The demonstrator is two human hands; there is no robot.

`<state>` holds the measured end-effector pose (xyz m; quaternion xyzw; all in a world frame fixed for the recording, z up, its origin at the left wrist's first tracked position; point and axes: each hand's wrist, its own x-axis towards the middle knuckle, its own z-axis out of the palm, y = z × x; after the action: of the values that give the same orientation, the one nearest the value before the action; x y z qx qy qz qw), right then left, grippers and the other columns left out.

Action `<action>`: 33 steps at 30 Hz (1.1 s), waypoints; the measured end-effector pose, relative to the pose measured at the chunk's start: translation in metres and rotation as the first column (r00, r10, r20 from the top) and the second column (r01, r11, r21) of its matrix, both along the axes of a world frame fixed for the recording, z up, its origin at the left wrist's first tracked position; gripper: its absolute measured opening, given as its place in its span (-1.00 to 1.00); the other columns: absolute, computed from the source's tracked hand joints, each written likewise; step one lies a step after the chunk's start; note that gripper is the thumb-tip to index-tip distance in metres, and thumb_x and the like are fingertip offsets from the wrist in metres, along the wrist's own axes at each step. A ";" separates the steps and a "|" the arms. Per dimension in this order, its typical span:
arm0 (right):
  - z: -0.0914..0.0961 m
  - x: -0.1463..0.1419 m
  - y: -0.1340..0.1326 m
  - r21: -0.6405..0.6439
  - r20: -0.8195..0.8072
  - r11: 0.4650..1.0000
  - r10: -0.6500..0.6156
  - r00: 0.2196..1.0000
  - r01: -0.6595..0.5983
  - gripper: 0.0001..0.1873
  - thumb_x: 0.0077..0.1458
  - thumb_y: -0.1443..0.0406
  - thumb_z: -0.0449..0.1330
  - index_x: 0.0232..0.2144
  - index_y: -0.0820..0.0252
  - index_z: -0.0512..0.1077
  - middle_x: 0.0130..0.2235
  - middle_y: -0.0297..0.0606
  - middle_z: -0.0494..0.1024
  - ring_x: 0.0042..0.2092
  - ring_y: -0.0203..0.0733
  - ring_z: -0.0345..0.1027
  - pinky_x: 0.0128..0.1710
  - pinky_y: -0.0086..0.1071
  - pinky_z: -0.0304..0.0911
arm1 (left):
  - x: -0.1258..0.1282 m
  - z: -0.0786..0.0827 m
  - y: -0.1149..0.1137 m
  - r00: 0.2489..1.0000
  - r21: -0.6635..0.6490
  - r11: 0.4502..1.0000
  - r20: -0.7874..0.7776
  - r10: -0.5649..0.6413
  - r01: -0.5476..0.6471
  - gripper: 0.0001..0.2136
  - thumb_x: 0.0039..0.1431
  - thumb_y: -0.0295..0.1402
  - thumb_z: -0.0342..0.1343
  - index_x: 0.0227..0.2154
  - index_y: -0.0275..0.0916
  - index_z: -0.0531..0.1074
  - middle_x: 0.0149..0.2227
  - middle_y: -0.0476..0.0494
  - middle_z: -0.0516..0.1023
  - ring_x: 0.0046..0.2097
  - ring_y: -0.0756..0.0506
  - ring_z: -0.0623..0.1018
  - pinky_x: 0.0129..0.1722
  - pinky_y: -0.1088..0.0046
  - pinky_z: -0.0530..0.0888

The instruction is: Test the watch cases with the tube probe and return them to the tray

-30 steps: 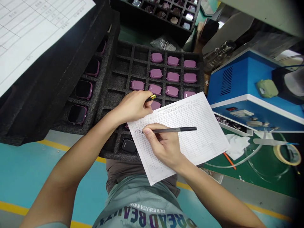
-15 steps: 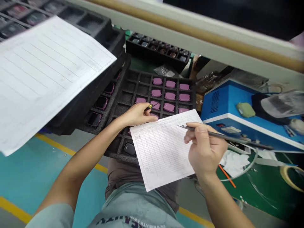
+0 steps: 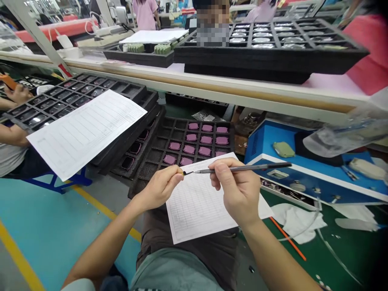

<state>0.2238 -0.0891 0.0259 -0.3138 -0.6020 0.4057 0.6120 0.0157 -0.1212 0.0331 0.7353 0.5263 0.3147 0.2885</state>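
My right hand (image 3: 239, 194) is closed around a dark pen (image 3: 254, 167), its pointed tip turned left. My left hand (image 3: 162, 185) pinches a small tool with a yellow-and-black end and a thin shaft, which looks like a small screwdriver (image 3: 184, 173); most of it is hidden in the fingers. The shaft's end and the pen's tip are close together; I cannot tell whether they touch. Beneath both hands lies a printed sheet with a table grid (image 3: 201, 214), over the near part of a black foam tray (image 3: 160, 143). Purple watch-like cases (image 3: 189, 149) sit in its compartments.
Left, a second sheet (image 3: 87, 129) lies on stacked foam trays (image 3: 136, 91). A blue machine (image 3: 257, 141) stands right, near a white cloth (image 3: 303, 222) and an orange stick (image 3: 287, 238). A shelf edge (image 3: 212, 89) crosses ahead, bearing more trays (image 3: 266, 60). Another person's hand (image 3: 20, 95) is far left.
The view has tilted up, showing the shelf and people beyond. My left hand has left the purple cases, bringing the small tool to the pen's tip. The pen has turned nearly level.
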 end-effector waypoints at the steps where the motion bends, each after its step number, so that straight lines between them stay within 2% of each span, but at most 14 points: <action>1: 0.000 0.000 -0.001 0.005 0.022 1.000 0.015 1.000 -0.015 -0.72 0.37 0.15 0.20 -0.34 0.15 0.56 -0.50 -0.36 0.47 -0.52 -0.31 0.32 -0.55 -0.41 0.22 | 0.002 -0.001 -0.002 1.000 0.018 1.000 -0.020 -0.005 0.006 -0.68 0.49 -0.12 -0.12 -0.37 -0.14 0.27 -0.40 -0.01 0.35 -0.35 -0.08 0.35 -0.30 0.36 0.30; 5: -0.009 -0.003 -0.006 -0.015 0.131 0.992 0.130 0.983 -0.129 -0.68 0.35 0.13 0.21 -0.40 0.16 0.55 -0.49 -0.33 0.51 -0.48 -0.29 0.35 -0.51 -0.41 0.25 | 0.014 -0.009 -0.011 0.999 0.071 0.997 -0.042 -0.011 0.014 -0.69 0.49 -0.12 -0.09 -0.33 -0.15 0.35 -0.35 -0.08 0.48 -0.32 -0.09 0.43 -0.26 0.37 0.36; 8: -0.024 0.000 -0.011 -0.105 0.187 0.983 0.169 0.968 -0.152 -0.69 0.27 0.05 0.30 -0.24 0.17 0.59 -0.49 -0.34 0.50 -0.50 -0.28 0.33 -0.53 -0.42 0.25 | 0.020 -0.023 -0.021 1.000 0.091 0.996 -0.023 -0.005 0.007 -0.70 0.48 -0.15 -0.08 -0.30 -0.18 0.41 -0.33 -0.10 0.55 -0.33 -0.08 0.48 -0.27 0.41 0.40; 11: -0.040 0.009 -0.014 -0.181 0.126 0.975 0.156 0.980 -0.131 -0.57 0.31 -0.04 0.25 -0.07 0.19 0.54 -0.57 -0.45 0.35 -0.56 -0.31 0.22 -0.58 -0.44 0.18 | 0.021 -0.039 -0.032 0.999 0.141 0.989 -0.019 0.040 -0.037 -0.71 0.48 -0.18 -0.06 -0.28 -0.21 0.44 -0.34 -0.12 0.57 -0.32 -0.08 0.53 -0.27 0.44 0.43; 13: -0.047 0.012 -0.017 -0.197 0.057 0.976 0.107 0.993 -0.094 -0.58 0.35 -0.06 0.21 -0.19 0.19 0.51 -0.58 -0.44 0.32 -0.57 -0.31 0.22 -0.58 -0.45 0.18 | 0.021 -0.049 -0.041 0.997 0.209 0.976 -0.028 0.067 -0.060 -0.70 0.49 -0.18 -0.06 -0.28 -0.22 0.46 -0.35 -0.14 0.58 -0.32 -0.08 0.55 -0.28 0.45 0.44; 15: -0.051 0.010 -0.025 -0.201 0.031 0.975 0.102 0.994 -0.094 -0.59 0.36 -0.04 0.21 -0.30 0.18 0.46 -0.56 -0.42 0.34 -0.57 -0.32 0.24 -0.58 -0.45 0.19 | 0.024 -0.056 -0.053 0.995 0.321 0.945 -0.053 0.086 -0.065 -0.66 0.51 -0.18 -0.09 -0.30 -0.22 0.46 -0.40 -0.14 0.56 -0.36 -0.08 0.54 -0.32 0.44 0.44; 18: -0.050 -0.001 -0.050 -0.207 -0.021 0.963 0.172 0.985 -0.172 -0.63 0.39 0.02 0.19 -0.31 0.17 0.44 -0.56 -0.43 0.33 -0.58 -0.35 0.24 -0.61 -0.48 0.14 | 0.031 -0.062 -0.073 0.988 0.491 0.866 -0.060 0.145 -0.097 -0.62 0.54 -0.20 -0.15 -0.33 -0.22 0.45 -0.47 -0.12 0.52 -0.45 -0.07 0.49 -0.39 0.42 0.41; 21: -0.048 -0.011 -0.070 -0.206 -0.079 0.940 0.260 0.962 -0.271 -0.62 0.41 0.02 0.15 -0.33 0.16 0.44 -0.59 -0.44 0.33 -0.59 -0.34 0.24 -0.62 -0.49 0.15 | 0.032 -0.064 -0.097 0.976 0.533 0.828 -0.014 0.215 -0.175 -0.63 0.54 -0.23 -0.12 -0.32 -0.23 0.48 -0.49 -0.11 0.53 -0.48 -0.05 0.47 -0.42 0.43 0.38; 23: -0.050 -0.006 -0.072 -0.198 -0.097 0.956 0.202 0.974 -0.218 -0.59 0.40 0.00 0.16 -0.35 0.17 0.47 -0.57 -0.41 0.38 -0.57 -0.34 0.28 -0.58 -0.47 0.21 | 0.024 -0.069 -0.112 0.957 0.456 0.846 0.047 0.285 -0.274 -0.69 0.49 -0.16 0.01 -0.24 -0.24 0.55 -0.46 -0.10 0.56 -0.45 -0.05 0.51 -0.42 0.45 0.40; 25: -0.055 0.017 -0.066 -0.201 -0.160 0.980 -0.040 0.986 0.007 -0.56 0.37 0.00 0.20 -0.42 0.18 0.46 -0.52 -0.37 0.44 -0.51 -0.33 0.33 -0.52 -0.46 0.28 | 0.010 -0.081 -0.124 0.902 0.284 0.856 0.147 0.407 -0.433 -0.65 0.35 -0.01 0.16 -0.20 -0.23 0.59 -0.44 -0.11 0.58 -0.42 -0.08 0.55 -0.41 0.46 0.44; 26: -0.058 0.035 -0.062 -0.213 -0.206 0.964 -0.202 0.957 0.158 -0.54 0.34 -0.01 0.23 -0.47 0.17 0.42 -0.49 -0.35 0.46 -0.48 -0.32 0.36 -0.50 -0.46 0.31 | 0.002 -0.090 -0.128 0.851 0.162 0.840 0.200 0.486 -0.518 -0.60 0.31 0.06 0.18 -0.27 -0.23 0.60 -0.45 -0.11 0.57 -0.42 -0.09 0.55 -0.41 0.45 0.44; 28: -0.064 0.082 -0.059 -0.260 -0.281 0.860 -0.503 0.817 0.440 -0.50 0.23 -0.05 0.30 -0.53 0.15 0.33 -0.46 -0.33 0.51 -0.44 -0.27 0.44 -0.48 -0.43 0.38 | -0.009 -0.109 -0.129 0.758 -0.160 0.804 0.271 0.593 -0.572 -0.47 0.21 0.20 0.18 -0.40 -0.25 0.58 -0.49 -0.15 0.58 -0.44 -0.11 0.55 -0.46 0.44 0.44; 30: -0.066 0.135 -0.063 -0.307 -0.281 0.726 -0.686 0.670 0.615 -0.48 0.13 -0.12 0.35 -0.48 0.14 0.34 -0.49 -0.36 0.52 -0.49 -0.26 0.44 -0.50 -0.39 0.42 | -0.012 -0.126 -0.118 0.682 -0.426 0.761 0.357 0.638 -0.490 -0.36 0.07 0.32 0.21 -0.38 -0.28 0.59 -0.44 -0.23 0.63 -0.42 -0.17 0.59 -0.53 0.43 0.44; 33: -0.062 0.209 -0.080 -0.299 -0.330 0.537 -0.833 0.443 0.789 -0.50 0.13 -0.15 0.32 -0.42 0.13 0.36 -0.62 -0.56 0.29 -0.63 -0.40 0.20 -0.58 -0.47 0.32 | 0.003 -0.136 -0.088 0.585 -0.627 0.703 0.446 0.677 -0.336 -0.31 -0.11 0.32 0.34 -0.28 -0.29 0.55 -0.39 -0.27 0.68 -0.42 -0.22 0.64 -0.61 0.43 0.43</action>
<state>0.4331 -0.1693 -0.0362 -0.4942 -0.2034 0.1515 0.8315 0.0183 -0.2090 -0.1026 0.2931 0.6458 0.4792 0.5171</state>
